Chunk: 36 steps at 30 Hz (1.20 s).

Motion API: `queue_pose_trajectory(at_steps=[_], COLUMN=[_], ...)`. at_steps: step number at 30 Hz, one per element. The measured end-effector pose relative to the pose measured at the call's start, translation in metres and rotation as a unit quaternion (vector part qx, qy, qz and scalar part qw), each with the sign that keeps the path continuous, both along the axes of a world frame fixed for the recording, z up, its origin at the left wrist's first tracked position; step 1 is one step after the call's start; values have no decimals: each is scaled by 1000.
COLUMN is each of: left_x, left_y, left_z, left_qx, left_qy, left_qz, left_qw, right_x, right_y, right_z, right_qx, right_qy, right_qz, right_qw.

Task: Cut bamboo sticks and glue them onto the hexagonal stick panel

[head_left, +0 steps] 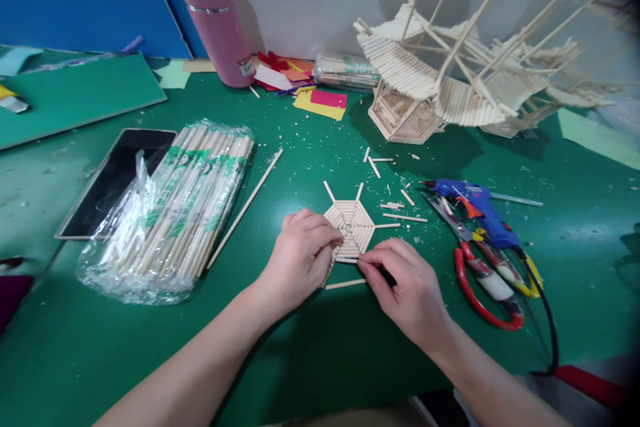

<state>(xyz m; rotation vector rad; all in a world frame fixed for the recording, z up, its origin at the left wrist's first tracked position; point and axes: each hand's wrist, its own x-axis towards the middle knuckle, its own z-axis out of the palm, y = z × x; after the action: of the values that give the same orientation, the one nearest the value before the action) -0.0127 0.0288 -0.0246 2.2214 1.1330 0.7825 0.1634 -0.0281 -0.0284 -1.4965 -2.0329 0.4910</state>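
Web-shaped stick panel (pixel 359 230) is laid flat mid-bench (pixel 300 367), between near and far edges; bare spoke ends are left sticking out toward the far and right edges. Left side of panel is covered by the left hand (pixel 303 250): fingers curled and set on it, can't tell if it's gripped or just pressed. Short stick (pixel 347 260) is lined up along the panel's near side, its right end pinched between thumb and index of the right hand (pixel 405 283). Second loose stick (pixel 345 285) is laid just nearer the bench's near edge, right end partly hidden by the right hand.

Offcuts (pixel 407 197) are scattered past the panel, toward the far edge. Blue glue gun (pixel 477 210) and red-handled tool (pixel 461 277) are parked to the right. Plastic-wrapped stick bundle (pixel 200 200) is set to the left, partly over a dark tablet (pixel 113 180); one long stick (pixel 245 209) is laid beside it. Pink flask (pixel 217 27) and wooden stick model (pixel 400 67) are stood at the far edge.
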Motion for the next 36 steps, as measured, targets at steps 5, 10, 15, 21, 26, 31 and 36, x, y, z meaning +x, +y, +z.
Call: queue_pose_trajectory(at_steps=[5,10,15,21,26,31,36], left_x=[0,2,4,4,3,2,3], left_y=[0,-3,-5,-6,-6,-6,-4], left_z=[-1,1,6,5,5,6,7], left_qx=[2,4,5,17,15,11,1], left_qy=[0,28,121,167,169,169,179], left_qz=[0,1,-32,-50,-51,-53,-56], left_qw=[1000,1000,992,985,984,984,982], right_x=[-1,-1,-1,-2,-2,1,4], right_y=[0,0,1,1,0,-3,-4], right_z=[-1,-4,-5,-5,-5,-6,-6], right_qx=[2,9,11,9,7,5,-2], right_qy=[10,12,12,16,27,43,48], right_qz=[-4,-6,-10,-17,-18,-27,-31], right_qw=[1000,1000,1000,1000,999,999,998])
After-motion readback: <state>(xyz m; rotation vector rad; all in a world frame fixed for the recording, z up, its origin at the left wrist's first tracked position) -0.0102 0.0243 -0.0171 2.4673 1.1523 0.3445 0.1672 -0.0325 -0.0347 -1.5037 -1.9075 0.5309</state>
